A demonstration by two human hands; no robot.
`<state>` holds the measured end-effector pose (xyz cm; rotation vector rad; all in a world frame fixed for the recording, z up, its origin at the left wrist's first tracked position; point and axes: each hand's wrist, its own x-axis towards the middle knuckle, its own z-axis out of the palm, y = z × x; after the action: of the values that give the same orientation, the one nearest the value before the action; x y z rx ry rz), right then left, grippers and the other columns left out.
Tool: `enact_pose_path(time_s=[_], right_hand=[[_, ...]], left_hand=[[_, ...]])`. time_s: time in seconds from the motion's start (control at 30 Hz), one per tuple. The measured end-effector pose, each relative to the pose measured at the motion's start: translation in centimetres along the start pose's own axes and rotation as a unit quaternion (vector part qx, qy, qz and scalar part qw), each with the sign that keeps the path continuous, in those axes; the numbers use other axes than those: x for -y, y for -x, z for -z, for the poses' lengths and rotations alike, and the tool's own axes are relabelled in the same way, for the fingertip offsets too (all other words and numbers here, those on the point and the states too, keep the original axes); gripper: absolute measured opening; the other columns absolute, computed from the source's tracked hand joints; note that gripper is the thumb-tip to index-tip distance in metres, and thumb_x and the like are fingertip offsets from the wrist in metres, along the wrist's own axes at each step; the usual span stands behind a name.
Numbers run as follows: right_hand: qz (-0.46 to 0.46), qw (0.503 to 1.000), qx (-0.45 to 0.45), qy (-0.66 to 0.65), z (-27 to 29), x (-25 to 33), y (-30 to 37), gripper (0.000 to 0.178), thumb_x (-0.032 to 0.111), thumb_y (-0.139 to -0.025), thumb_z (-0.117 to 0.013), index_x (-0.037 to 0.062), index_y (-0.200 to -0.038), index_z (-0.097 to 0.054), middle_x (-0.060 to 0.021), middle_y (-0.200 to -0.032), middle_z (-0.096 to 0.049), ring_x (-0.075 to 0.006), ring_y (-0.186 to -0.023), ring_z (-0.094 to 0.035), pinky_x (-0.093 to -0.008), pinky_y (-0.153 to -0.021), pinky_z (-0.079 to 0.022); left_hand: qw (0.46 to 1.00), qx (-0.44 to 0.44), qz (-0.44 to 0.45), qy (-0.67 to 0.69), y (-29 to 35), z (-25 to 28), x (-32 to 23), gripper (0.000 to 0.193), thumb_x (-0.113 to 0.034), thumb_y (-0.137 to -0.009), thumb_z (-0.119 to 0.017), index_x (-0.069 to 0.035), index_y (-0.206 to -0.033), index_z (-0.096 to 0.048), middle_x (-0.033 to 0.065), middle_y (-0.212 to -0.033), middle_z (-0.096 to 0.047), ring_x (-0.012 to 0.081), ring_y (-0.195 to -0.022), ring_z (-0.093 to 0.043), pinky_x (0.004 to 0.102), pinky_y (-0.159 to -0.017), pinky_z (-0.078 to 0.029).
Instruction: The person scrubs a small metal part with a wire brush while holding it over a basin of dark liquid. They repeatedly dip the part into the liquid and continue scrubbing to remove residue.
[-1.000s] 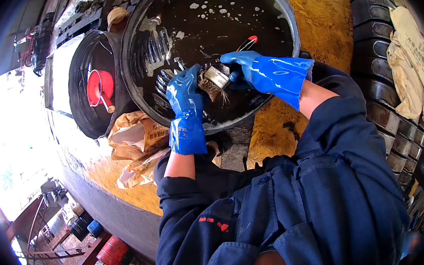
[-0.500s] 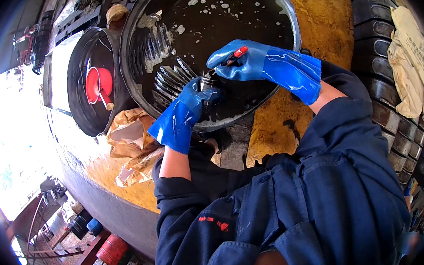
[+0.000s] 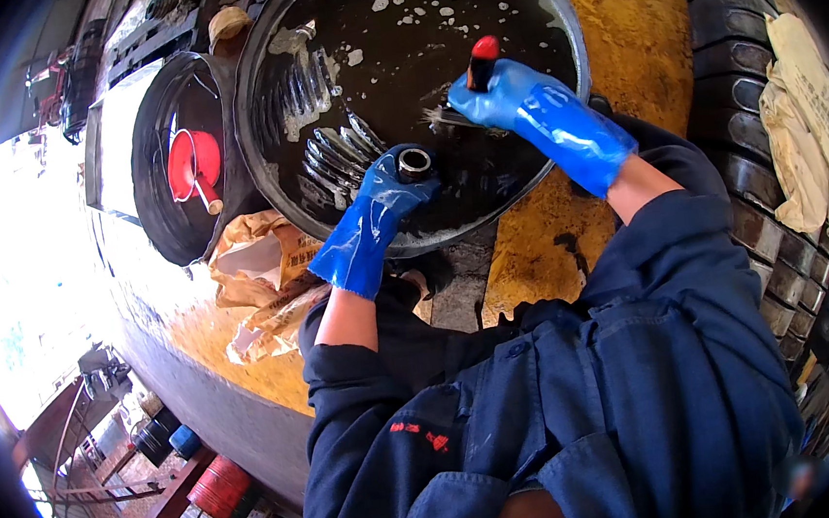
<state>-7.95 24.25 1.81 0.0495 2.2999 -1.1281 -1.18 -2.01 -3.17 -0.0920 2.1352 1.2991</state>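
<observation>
Both my hands wear blue rubber gloves and are over a large round tub (image 3: pixel 246 126) of dark liquid with foam patches. My left hand (image 3: pixel 391 185) is closed around a hollow metal cylinder (image 3: pixel 415 163), its round open end facing up. To the right of it, my right hand (image 3: pixel 497 95) grips a brush (image 3: pixel 483 61) by its red and black handle. The bristles point left, apart from the cylinder. Ribbed metal parts (image 3: pixel 333 156) stand in the liquid at the tub's left side.
Left of the tub is a black container (image 3: pixel 150 173) with a red dipper (image 3: pixel 195 165) inside. Crumpled brown paper (image 3: pixel 250 272) lies by the tub's lower left. At the right stands a big tyre (image 3: pixel 726 69) with a beige sack (image 3: pixel 803 121) on it.
My right hand has drawn the brush away from the cylinder, to the right, and turned its handle up. My left hand has tilted the cylinder so its open end shows.
</observation>
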Motion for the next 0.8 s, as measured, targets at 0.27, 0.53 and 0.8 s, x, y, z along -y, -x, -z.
enact_pose_path(time_s=[0.27, 0.53, 0.8], right_hand=[[0.100, 0.995, 0.024, -0.003, -0.7, 1.5, 0.9, 0.035, 0.041, -0.097, -0.065, 0.0069, -0.095, -0.074, -0.0099, -0.083, -0.074, -0.0251, -0.078, -0.069, -0.0395, -0.080, -0.054], [0.009, 0.996, -0.025, 0.089, 1.6, 1.5, 2.1, 0.046, 0.051, -0.097, -0.058, 0.0082, -0.098, -0.075, -0.0203, -0.097, -0.075, -0.0389, -0.097, -0.072, -0.0452, -0.089, -0.056], [0.015, 0.996, -0.044, 0.071, 2.4, 1.8, 3.2, 0.050, 0.052, -0.097, -0.056, 0.0055, -0.097, -0.076, -0.0218, -0.093, -0.074, -0.0396, -0.095, -0.073, -0.0472, -0.087, -0.056]], left_hand=[[0.998, -0.018, -0.053, -0.026, -0.3, -0.7, 0.4, 0.054, -0.005, -0.074, -0.088, -0.007, -0.124, -0.069, 0.0044, -0.118, -0.075, 0.0149, -0.104, -0.070, 0.0323, -0.095, -0.058], [0.919, -0.030, 0.040, -0.391, -0.1, -4.3, -6.2, 0.057, -0.048, -0.079, -0.082, -0.012, -0.122, -0.070, 0.0166, -0.110, -0.076, 0.0374, -0.109, -0.071, 0.0468, -0.092, -0.058], [0.828, 0.002, 0.136, -0.544, -2.0, -5.9, -6.0, 0.055, -0.048, -0.081, -0.081, -0.011, -0.120, -0.070, 0.0178, -0.116, -0.075, 0.0384, -0.113, -0.070, 0.0474, -0.095, -0.058]])
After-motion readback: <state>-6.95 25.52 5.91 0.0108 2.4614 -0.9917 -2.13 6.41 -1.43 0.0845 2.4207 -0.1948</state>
